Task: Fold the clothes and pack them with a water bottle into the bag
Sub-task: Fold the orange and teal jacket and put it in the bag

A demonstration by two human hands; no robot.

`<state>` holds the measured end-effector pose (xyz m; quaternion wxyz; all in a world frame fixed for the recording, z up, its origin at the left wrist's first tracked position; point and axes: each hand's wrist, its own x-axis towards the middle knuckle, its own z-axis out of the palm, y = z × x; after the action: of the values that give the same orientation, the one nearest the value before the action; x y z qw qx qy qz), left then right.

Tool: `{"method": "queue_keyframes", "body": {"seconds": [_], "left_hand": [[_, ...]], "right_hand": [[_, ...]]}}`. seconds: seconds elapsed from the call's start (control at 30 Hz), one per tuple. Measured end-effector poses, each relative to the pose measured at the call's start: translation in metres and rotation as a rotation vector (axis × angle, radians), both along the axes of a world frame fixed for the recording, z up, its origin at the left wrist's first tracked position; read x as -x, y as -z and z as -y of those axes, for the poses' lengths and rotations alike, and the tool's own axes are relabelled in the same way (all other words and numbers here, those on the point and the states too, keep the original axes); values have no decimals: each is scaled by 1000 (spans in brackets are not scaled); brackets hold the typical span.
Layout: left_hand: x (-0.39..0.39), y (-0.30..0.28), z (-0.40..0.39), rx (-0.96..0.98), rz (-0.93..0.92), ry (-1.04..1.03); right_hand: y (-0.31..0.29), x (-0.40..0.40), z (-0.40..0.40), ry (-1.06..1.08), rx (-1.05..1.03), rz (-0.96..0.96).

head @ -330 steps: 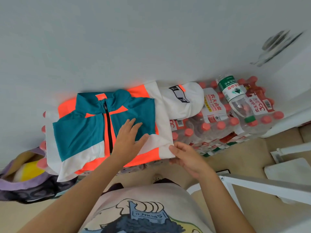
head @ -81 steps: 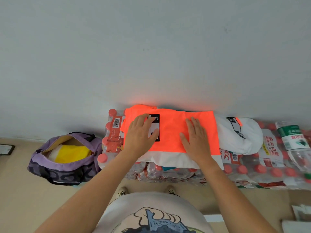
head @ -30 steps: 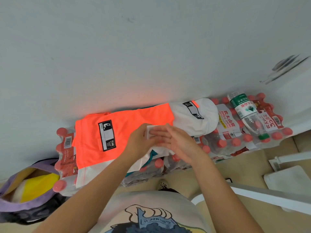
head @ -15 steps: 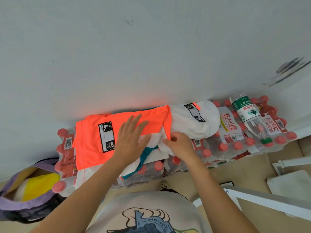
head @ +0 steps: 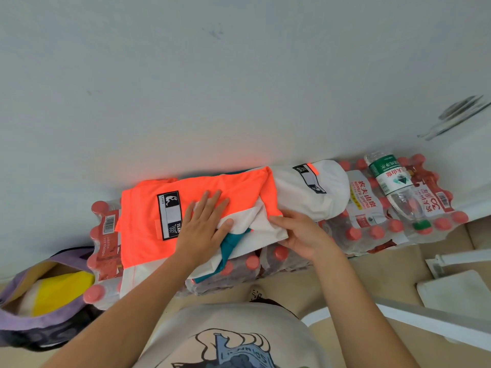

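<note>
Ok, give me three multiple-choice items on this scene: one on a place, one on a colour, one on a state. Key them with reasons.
1. Where does the loose bottle lie?
A. inside the bag
B. on the water packs, right of the cap
C. on the floor

2. What colour is the jacket panel under the left hand?
A. orange
B. black
C. yellow

3. What state is the bag in?
A. zipped shut
B. hanging on the wall
C. open, with something yellow inside

Key:
1 B, it lies on the water packs beyond the white cap.
2 A, the flat left hand presses orange cloth.
3 C, its mouth gapes at lower left and yellow shows within.
</note>
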<state>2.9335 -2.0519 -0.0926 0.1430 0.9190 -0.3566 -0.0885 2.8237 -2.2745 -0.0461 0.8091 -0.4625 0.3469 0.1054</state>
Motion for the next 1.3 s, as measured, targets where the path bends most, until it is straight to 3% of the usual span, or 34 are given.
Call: {"method": "queue_keyframes", "body": {"seconds": [0.17, 0.3, 0.43, 0.67, 0.9, 0.97, 1.03, 1.1, 1.2, 1.3], "left_hand": [[0, 1, 0, 5, 6, 4], [0, 2, 0, 11, 7, 2], [0, 2, 0, 11, 10, 0], [-1, 2, -1, -16, 15, 9], [0, -5, 0, 37, -30, 7], [-2, -9, 1, 150, -87, -62], [-7, -14, 5, 212, -7, -181], [-19, -19, 9, 122, 69, -300], [-36, -33, 18, -101, -72, -344], [-44, -57, 30, -62, -197, -289]], "right_hand": [[2, -1, -3, -46, 325, -222], [5, -3, -8, 38, 718, -109], [15, 4, -8, 65, 894, -150], [21, 9, -8, -116, 838, -164], [23, 32, 1, -222, 1198, -230], [22, 37, 2, -245, 1230, -249], [19, 42, 7, -213, 1213, -220], [13, 46, 10, -158, 1180, -182], [3, 45, 13, -84, 1147, -122], [-7, 40, 15, -72, 1128, -73]]}}
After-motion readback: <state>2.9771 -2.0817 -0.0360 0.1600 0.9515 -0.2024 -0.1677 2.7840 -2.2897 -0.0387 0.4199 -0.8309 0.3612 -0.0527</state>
